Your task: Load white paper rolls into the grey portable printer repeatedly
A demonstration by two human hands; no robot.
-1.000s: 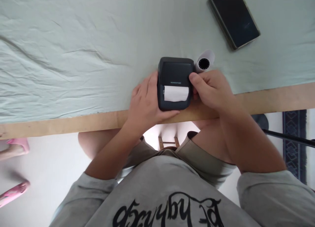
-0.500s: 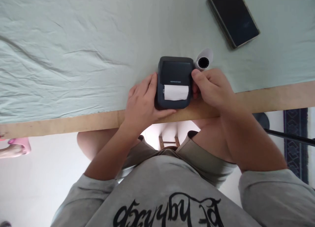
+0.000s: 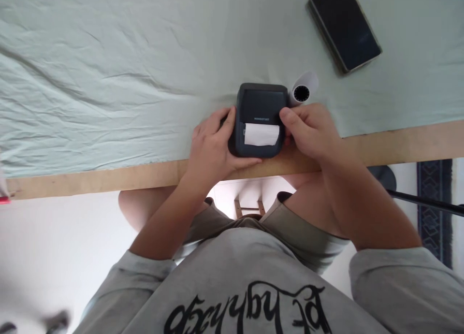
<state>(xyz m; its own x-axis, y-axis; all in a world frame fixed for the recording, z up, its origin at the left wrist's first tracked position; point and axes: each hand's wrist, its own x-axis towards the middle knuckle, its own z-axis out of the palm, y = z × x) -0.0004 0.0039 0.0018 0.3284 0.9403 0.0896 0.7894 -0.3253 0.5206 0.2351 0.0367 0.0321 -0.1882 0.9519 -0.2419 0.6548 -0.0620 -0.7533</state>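
Observation:
A dark portable label printer [image 3: 263, 101] sits at the table's near edge, with a white paper strip [image 3: 261, 134] lying out of its slot. My left hand [image 3: 213, 143] is closed round its left side, fingers along the edge and thumb across the near side. On the right side, my right hand [image 3: 310, 128] grips the edge with the thumb up; its other fingers are partly hidden beneath. Just beyond the right hand, beside the printer, stands a white paper roll [image 3: 308, 80] with a black core and a loose outer end.
A dark phone-like slab [image 3: 344, 27] in a clear-edged case lies at the far right on the pale green cloth [image 3: 145, 58]. A wooden table edge [image 3: 97, 180] runs across in front of my body. Below right is a black pole [image 3: 427, 202].
The printer has shifted slightly to the right in the view, with both hands still on it. At the lower left, another person's foot in a pink shoe has gone out of view.

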